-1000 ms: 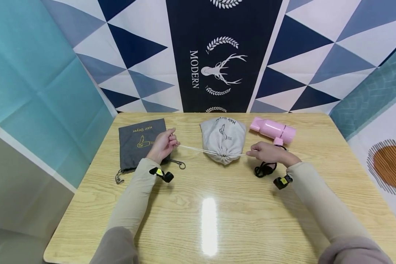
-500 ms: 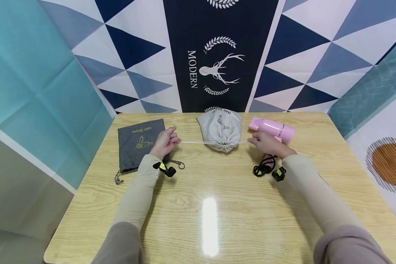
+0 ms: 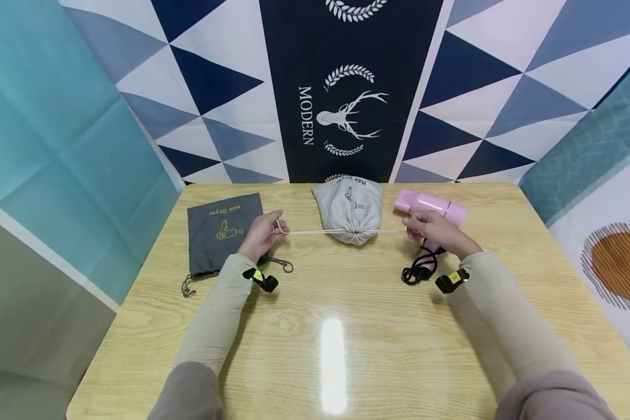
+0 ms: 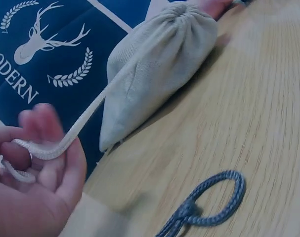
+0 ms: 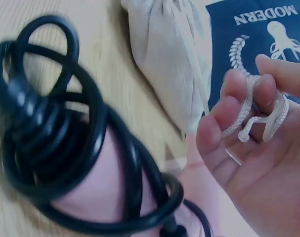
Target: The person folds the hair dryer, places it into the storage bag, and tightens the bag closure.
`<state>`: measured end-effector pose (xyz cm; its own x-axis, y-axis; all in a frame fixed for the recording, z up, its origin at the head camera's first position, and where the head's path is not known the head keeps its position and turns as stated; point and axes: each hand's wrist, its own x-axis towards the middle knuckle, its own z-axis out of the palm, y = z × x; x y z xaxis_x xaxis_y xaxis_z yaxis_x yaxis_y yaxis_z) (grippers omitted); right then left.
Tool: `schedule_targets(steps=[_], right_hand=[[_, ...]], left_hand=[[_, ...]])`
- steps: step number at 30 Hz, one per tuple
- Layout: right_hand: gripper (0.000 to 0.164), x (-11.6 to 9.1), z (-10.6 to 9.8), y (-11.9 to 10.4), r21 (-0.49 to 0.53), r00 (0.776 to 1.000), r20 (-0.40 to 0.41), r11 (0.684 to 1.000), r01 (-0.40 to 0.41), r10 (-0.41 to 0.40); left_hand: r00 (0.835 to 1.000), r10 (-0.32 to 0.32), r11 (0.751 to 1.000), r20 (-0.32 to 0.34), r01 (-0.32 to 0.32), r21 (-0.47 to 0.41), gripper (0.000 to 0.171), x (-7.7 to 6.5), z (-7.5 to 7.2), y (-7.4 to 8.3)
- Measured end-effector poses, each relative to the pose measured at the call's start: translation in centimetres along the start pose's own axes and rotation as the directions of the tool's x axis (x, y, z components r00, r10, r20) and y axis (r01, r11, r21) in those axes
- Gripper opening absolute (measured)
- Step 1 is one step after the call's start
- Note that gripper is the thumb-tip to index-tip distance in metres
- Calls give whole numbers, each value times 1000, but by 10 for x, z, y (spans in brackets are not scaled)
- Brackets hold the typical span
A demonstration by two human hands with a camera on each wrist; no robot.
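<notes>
A light grey drawstring bag (image 3: 349,204) printed "Hair Dryer" stands bulging at the back middle of the table, its mouth gathered. White drawstring (image 3: 310,232) stretches from the mouth to either side. My left hand (image 3: 262,234) holds the left end; in the left wrist view the cord (image 4: 93,106) loops round its curled fingers. At the other side my right hand (image 3: 436,230) grips the right end, whose cord (image 5: 246,106) winds between fingers and thumb in the right wrist view. A pink hair dryer (image 3: 425,203) lies behind the right hand, partly hidden by it.
A flat dark grey bag (image 3: 215,233) lies under and beside the left hand, its cord loop (image 3: 283,265) sticking out rightward. The dryer's black coiled cable (image 3: 417,271) lies below the right hand. A patterned cloth wall (image 3: 346,116) rises behind the table's back edge.
The light grey bag has shifted back toward the wall, its cord pulled nearly straight. Both hands have moved slightly back with it and keep hold of the drawstring ends.
</notes>
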<state>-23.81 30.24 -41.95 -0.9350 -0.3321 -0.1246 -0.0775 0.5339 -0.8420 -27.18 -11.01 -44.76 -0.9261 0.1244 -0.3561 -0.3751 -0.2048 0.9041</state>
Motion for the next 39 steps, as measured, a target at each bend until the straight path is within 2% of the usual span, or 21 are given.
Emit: schedule_targets(steps=[2,5,11,16,24,29,32,36,39], right_hand=[[40,-1,0,-2,1,999,-37,1000,13,-13],[38,-3,1,-6,11,994,-109,1000,18,-17],[35,-5,3,-11,82,988,-155,997,-5,18],[35,-3,7,-11,92,982,-180,995,-39,55],[40,-1,18,-11,98,975,-180,989,-114,130],[42,0,26,-9,21,977,-186,994,-103,105],[44,1,31,-9,-15,982,-173,996,-85,81],[42,1,35,-9,-47,983,-168,996,-79,70],[41,1,37,-8,-75,983,-167,993,-94,81]], left_hand=[[1000,20,996,-19,-19,89,31,-3,0,0],[998,49,986,-47,-41,164,44,-6,0,1],[994,76,983,-77,-62,170,29,-8,1,4],[997,77,977,-19,-72,201,40,-10,4,3],[995,58,956,76,-77,283,41,-14,16,-1],[993,67,944,98,-94,318,39,-13,21,-6],[992,77,920,103,-111,377,38,-15,25,-8],[988,84,876,131,-136,463,39,-18,29,-13],[985,73,860,155,-141,490,39,-19,32,-16]])
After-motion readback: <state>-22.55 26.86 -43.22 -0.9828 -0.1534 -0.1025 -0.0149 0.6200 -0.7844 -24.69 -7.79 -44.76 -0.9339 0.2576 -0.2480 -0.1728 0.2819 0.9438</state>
